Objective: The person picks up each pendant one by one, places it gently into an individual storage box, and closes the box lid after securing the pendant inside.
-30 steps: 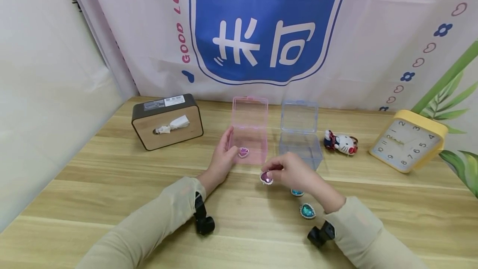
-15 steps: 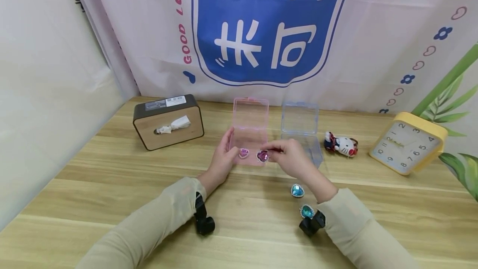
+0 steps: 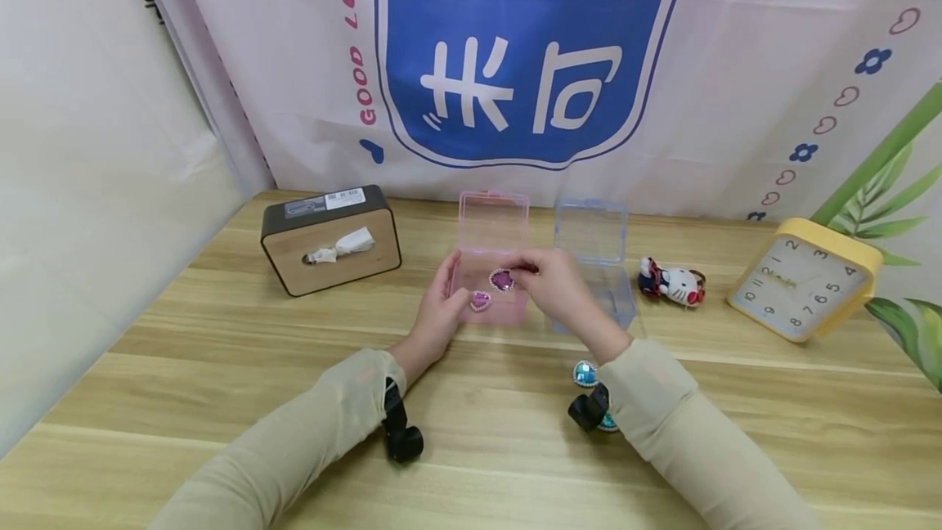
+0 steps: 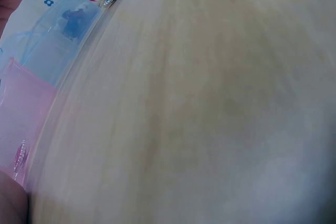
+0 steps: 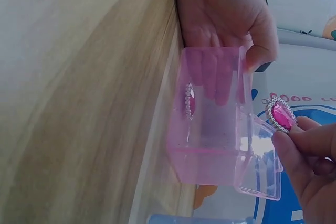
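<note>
My left hand (image 3: pixel 436 313) rests along the left side of an open pink clear box (image 3: pixel 496 316). In the right wrist view its straight fingers lie against the box wall, with the thumb by the rim. One pink gem edged in small clear stones (image 5: pixel 190 102) lies inside on the bottom. My right hand (image 3: pixel 548 285) pinches a second pink gem (image 5: pixel 282 115) between thumb and fingertips, above the box opening. Right of it stands an open blue clear box (image 3: pixel 618 297), partly hidden by that hand.
Two teal gems lie on the table below the right forearm; the upper teal gem (image 3: pixel 585 373) shows more plainly. A small cat doll (image 3: pixel 673 282), a yellow clock (image 3: pixel 802 280) and a tissue box (image 3: pixel 331 244) stand around. A printed cloth (image 3: pixel 309 145) hangs behind.
My right hand has carried the pink gem from the table in front of the blue box, up and left to above the pink box. The left hand has stayed in place.
</note>
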Motion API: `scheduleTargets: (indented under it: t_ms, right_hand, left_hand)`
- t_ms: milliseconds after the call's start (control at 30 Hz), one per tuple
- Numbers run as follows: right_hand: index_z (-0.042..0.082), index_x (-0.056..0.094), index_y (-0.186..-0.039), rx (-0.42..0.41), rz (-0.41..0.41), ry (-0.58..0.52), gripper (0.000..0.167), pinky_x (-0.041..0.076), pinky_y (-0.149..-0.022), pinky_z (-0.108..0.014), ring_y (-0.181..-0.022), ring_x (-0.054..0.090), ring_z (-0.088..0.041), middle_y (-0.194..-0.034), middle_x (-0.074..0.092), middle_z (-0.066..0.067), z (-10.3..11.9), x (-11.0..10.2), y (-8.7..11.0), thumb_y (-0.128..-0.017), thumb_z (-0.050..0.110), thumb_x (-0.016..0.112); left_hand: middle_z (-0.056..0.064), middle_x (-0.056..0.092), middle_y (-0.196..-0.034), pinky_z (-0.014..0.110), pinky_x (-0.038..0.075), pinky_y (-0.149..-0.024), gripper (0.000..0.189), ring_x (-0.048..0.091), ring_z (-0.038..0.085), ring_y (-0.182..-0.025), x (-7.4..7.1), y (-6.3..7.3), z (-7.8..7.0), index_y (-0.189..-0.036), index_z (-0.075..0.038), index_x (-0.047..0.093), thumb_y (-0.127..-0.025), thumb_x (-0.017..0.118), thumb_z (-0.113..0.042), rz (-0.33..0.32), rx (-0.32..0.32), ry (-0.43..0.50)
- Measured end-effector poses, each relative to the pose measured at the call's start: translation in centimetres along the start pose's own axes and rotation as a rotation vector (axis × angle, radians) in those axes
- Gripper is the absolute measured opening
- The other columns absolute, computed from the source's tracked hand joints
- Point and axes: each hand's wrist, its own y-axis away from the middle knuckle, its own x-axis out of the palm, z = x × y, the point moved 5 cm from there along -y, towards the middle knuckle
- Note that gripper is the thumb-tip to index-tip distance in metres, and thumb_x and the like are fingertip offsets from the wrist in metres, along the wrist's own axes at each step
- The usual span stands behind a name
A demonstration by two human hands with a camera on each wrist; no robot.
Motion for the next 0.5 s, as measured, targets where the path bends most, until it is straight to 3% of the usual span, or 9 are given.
scheduleTargets:
  t_ms: [267,500]
  right_hand:
    - [0.002,0.073,-0.091,-0.082,0.066,0.124,0.016,0.054,-0.069,-0.03,-0.082,0.066,-0.023,-0.091,0.071,-0.012,-0.4,0.9,-1.1,-0.085,-0.004,0.058]
    - [0.003,0.074,-0.088,-0.196,0.12,0.244,0.016,0.054,-0.076,-0.033,-0.085,0.066,-0.023,-0.088,0.072,-0.008,-0.3,1.5,-1.5,-0.083,-0.004,0.06]
  left_hand:
    - [0.006,0.018,-0.154,0.032,0.013,-0.116,0.075,0.015,0.019,-0.141,0.0,-0.1,0.2,-0.147,-0.009,0.021,-0.078,0.047,0.001,-0.002,-0.022,-0.012]
    - [0.003,0.019,-0.154,0.03,0.013,-0.116,0.075,0.016,0.016,-0.141,0.0,-0.1,0.2,-0.147,-0.01,0.021,-0.078,0.046,0.002,-0.004,-0.028,-0.005]
